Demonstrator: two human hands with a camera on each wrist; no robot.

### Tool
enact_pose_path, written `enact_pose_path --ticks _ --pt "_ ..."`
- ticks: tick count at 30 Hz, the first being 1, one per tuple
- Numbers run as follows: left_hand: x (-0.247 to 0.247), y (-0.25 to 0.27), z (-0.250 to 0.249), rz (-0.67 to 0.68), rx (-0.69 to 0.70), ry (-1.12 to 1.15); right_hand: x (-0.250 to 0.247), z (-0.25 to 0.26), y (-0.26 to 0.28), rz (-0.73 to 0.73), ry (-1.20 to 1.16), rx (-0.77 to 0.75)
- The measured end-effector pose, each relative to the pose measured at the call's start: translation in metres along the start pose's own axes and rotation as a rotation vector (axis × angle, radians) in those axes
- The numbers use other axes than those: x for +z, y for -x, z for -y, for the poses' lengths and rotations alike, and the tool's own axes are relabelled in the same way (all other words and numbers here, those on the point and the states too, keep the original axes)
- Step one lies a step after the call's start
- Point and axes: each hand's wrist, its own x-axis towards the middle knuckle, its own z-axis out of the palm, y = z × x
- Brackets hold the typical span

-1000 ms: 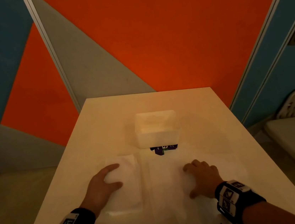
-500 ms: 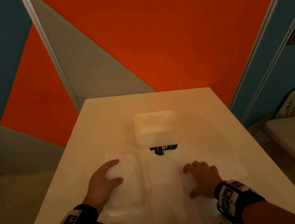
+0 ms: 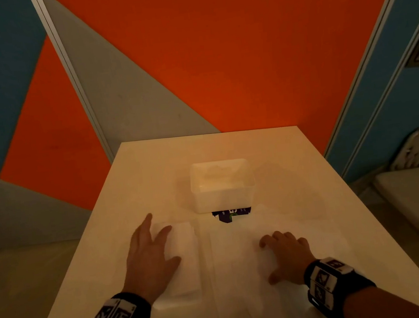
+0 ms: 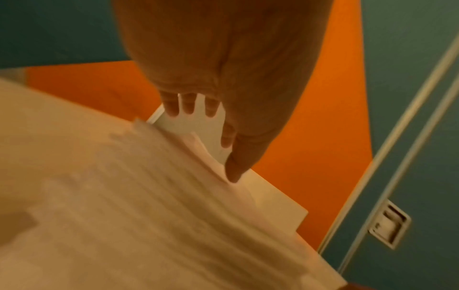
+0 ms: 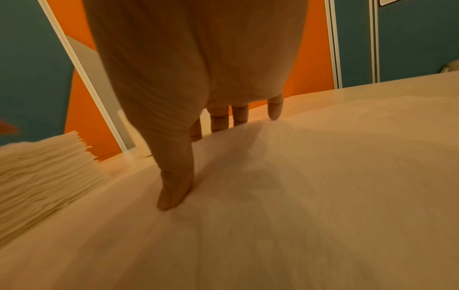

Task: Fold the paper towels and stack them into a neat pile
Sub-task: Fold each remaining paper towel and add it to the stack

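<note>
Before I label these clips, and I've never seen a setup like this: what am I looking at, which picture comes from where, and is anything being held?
No machine here: a person works bare-handed, wearing one camera on the head and one on each wrist. The wide picture is the head view, looking down at a pale table. The left hand lies flat on a stack of folded paper towels. The right hand presses on a spread-out paper towel, fingers bent, gripping nothing. Beyond sits a white plastic tub with a dark packet at its near edge. The two close pictures look along each hand from the wrist.
</note>
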Motion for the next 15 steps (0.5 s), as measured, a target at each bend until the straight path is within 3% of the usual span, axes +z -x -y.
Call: enact_pose_path --ticks 3,5,9,15 --pt "0.008 0.004 -0.010 0.070 0.137 -0.149 -0.001 0.001 0.001 0.000 0.014 -0.005" --pt "0.014 0.005 -0.015 0.212 0.139 -0.256 -0.002 0.002 0.001 0.003 0.026 -0.005" --pt "0.031 0.006 -0.015 0.355 0.175 -0.291 -0.006 0.006 0.004 0.032 0.063 -0.021" --pt "0.033 0.008 -0.012 0.369 0.154 -0.291 -0.028 0.006 0.007 0.091 0.031 -0.066"
